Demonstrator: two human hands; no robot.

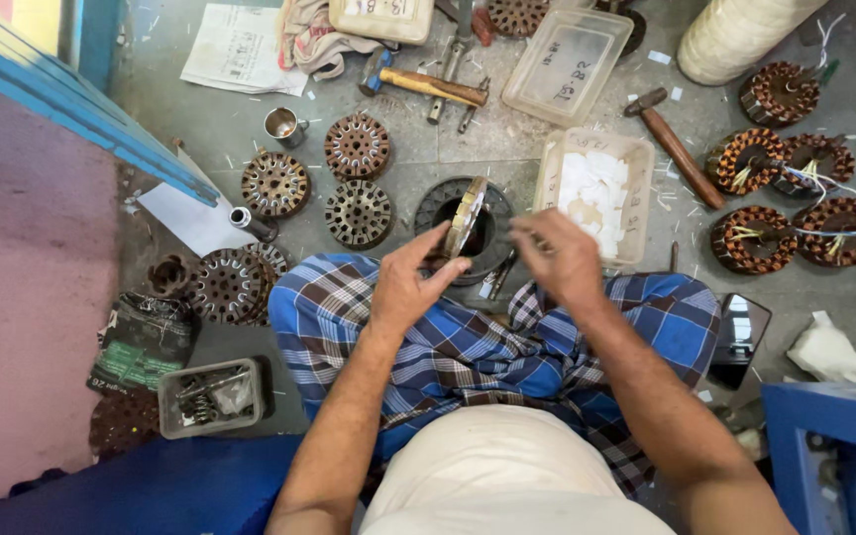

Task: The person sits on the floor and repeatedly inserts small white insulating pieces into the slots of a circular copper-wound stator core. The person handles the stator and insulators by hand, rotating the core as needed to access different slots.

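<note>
My left hand (406,282) grips a slotted metal ring (466,216) on edge over my lap, above the dark round housing (438,203), while my right hand (559,256) pinches something too small to tell, probably a slot liner; next: careful aim.

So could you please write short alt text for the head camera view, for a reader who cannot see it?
Seen from above, a person seated on the floor holds a round slotted metal core on edge in the left hand, the right hand raised beside it. Similar cores, copper-wound ones, hammers and plastic trays lie around.
</note>
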